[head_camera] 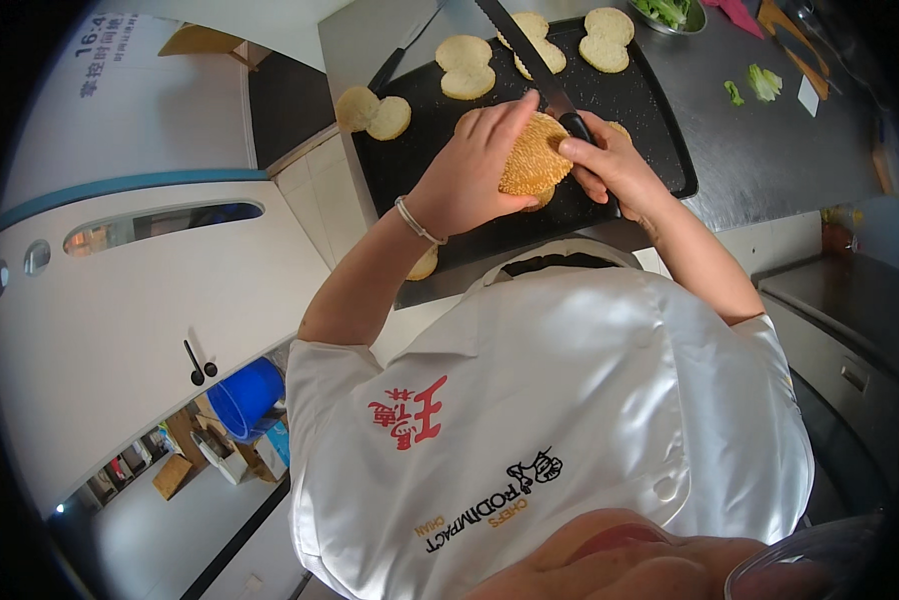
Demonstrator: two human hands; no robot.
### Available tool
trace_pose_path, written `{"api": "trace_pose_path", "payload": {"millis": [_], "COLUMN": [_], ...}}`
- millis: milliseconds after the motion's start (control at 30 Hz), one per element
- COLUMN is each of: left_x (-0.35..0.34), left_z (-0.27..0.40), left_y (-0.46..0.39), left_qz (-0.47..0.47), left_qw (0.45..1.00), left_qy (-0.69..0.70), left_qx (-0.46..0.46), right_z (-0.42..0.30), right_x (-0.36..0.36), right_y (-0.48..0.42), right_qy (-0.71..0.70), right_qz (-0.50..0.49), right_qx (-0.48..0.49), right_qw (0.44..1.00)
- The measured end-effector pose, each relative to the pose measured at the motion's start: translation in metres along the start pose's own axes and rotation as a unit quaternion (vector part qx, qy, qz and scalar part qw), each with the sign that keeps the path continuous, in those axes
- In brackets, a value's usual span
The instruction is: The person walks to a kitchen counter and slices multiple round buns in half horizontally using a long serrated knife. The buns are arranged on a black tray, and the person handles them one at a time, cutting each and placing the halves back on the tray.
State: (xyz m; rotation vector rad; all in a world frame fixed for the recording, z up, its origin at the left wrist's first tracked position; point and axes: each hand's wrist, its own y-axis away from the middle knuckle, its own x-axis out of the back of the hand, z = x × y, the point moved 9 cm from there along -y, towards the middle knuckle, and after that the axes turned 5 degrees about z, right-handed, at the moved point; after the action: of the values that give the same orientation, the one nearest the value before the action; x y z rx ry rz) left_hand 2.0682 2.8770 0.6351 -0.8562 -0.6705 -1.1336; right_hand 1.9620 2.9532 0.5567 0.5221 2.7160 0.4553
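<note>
My left hand, with a pale bangle at the wrist, is wrapped around a sesame-seeded bun above a black baking tray. In my right hand is the black handle of a serrated bread knife. The blade points away from me, up past the bun, and does not appear to be cutting it. My right thumb touches the bun's right side. Behind my hands, other bread is partly hidden on the tray.
Split buns lie cut face up along the tray's far and left sides. A black-handled utensil rests at the left corner. On the steel table are a bowl of lettuce, loose lettuce pieces and a white card.
</note>
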Motion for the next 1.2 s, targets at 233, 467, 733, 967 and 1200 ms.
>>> {"api": "trace_pose_path", "payload": {"millis": [233, 467, 733, 967, 1200], "left_x": [0.032, -0.091, -0.082, -0.074, -0.072], "left_z": [-0.023, -0.053, -0.084, -0.089, -0.044], "left_y": [-0.006, 0.001, -0.005, -0.004, -0.018], "left_qz": [0.148, 0.211, 0.263, 0.285, 0.21], "left_qw": [0.951, 0.358, 0.336, 0.385, 0.435], "left_qy": [0.267, 0.85, 0.85, 0.815, 0.827], "left_qx": [0.041, 0.325, 0.308, 0.326, 0.288], "right_z": [-0.026, -0.049, -0.035, -0.03, -0.027], "right_x": [0.015, 0.006, -0.005, 0.001, 0.018], "right_y": [0.006, 0.015, 0.031, 0.03, 0.008], "right_qy": [-0.094, 0.225, 0.304, 0.317, 0.117], "right_qz": [0.078, 0.236, 0.16, 0.178, 0.247], "right_qx": [0.06, 0.36, 0.364, 0.315, 0.3], "right_qw": [0.991, 0.874, 0.866, 0.877, 0.914]}}
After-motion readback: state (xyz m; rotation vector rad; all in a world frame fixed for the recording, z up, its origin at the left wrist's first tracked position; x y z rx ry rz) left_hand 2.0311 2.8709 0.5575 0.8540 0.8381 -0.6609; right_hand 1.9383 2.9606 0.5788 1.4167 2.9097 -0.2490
